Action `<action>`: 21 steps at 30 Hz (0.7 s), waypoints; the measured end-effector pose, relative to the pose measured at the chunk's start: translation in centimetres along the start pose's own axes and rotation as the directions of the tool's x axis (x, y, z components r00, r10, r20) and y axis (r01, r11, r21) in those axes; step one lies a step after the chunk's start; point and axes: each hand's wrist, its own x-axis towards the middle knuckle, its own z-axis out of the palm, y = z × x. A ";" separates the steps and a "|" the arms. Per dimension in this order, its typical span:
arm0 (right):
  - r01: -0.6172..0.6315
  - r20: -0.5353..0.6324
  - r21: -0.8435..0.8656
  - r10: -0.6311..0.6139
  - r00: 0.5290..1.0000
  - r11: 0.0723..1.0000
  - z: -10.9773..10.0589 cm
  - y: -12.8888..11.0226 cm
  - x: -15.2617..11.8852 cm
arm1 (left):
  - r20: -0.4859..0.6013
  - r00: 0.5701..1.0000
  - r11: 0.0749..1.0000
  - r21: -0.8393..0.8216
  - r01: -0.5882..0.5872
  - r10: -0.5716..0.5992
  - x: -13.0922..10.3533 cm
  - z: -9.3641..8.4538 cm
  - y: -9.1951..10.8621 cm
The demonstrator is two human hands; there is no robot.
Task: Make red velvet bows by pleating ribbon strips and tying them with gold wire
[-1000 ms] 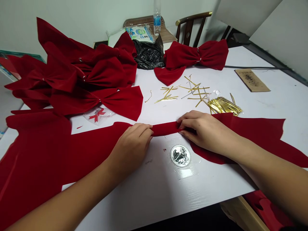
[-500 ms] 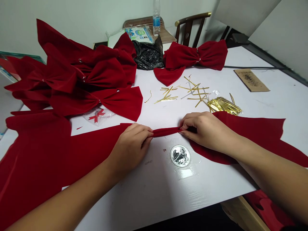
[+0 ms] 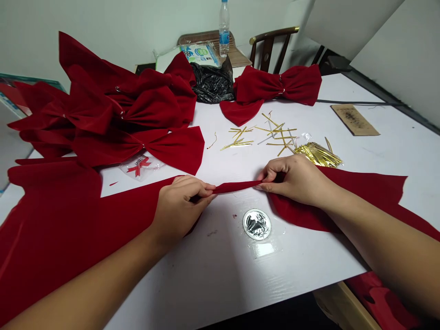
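Note:
A long piece of red fabric (image 3: 237, 186) is gathered into a narrow strip between my hands and spreads wide on both outer sides. My left hand (image 3: 184, 206) pinches the left end of the gathered part. At its right end, my right hand (image 3: 295, 181) pinches the cloth between thumb and fingers. Just below the strip, a round silver disc (image 3: 257, 224) lies on the white table (image 3: 213, 284). Beyond my hands are loose gold twist ties (image 3: 240, 137) and a bundle of gold ties (image 3: 319, 155) in clear plastic.
Red fabric bows (image 3: 144, 101) are heaped at the back left, with more bows (image 3: 295, 85) at the back right. Between them sits a black plastic bag (image 3: 213, 85). A water bottle (image 3: 224, 32), a cardboard piece (image 3: 354, 120) and a wooden chair (image 3: 268, 48) stand or lie farther off.
Both hands still pinch the fabric. My left hand has shifted slightly left, and the strip between the hands looks a little longer and flatter. The view has tilted slightly.

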 end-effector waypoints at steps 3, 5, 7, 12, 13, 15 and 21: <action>-0.005 -0.010 -0.002 0.005 1.000 1.000 0.1 0.1 0.1 | -0.013 0.999 0.999 0.034 -0.030 0.031 0.0 -0.1 0.0; 0.020 -0.023 -0.012 -0.020 1.000 1.000 0.2 0.2 0.2 | -0.011 0.999 0.999 0.028 -0.038 0.038 0.0 -0.1 -0.1; 0.063 -0.036 -0.031 -0.064 0.997 0.998 0.2 0.3 0.2 | -0.007 0.999 0.999 0.027 -0.031 0.031 -0.1 0.0 -0.1; 0.163 -0.006 -0.111 -0.165 0.986 0.980 0.4 0.3 0.1 | 0.044 0.999 0.997 0.076 0.018 -0.021 -0.1 0.1 -0.2; 0.173 0.007 -0.124 -0.173 0.985 0.977 0.5 0.2 0.1 | 0.066 0.997 0.995 0.097 0.035 -0.041 -0.1 0.1 -0.1; 0.171 0.039 -0.166 -0.166 0.985 0.971 0.7 0.0 0.1 | 0.129 0.988 0.987 0.152 0.060 -0.080 0.1 0.0 -0.1; 0.156 0.098 -0.276 -0.134 0.986 0.948 1.3 -0.6 0.2 | 0.301 0.953 0.965 0.260 -0.035 -0.047 0.7 0.1 0.2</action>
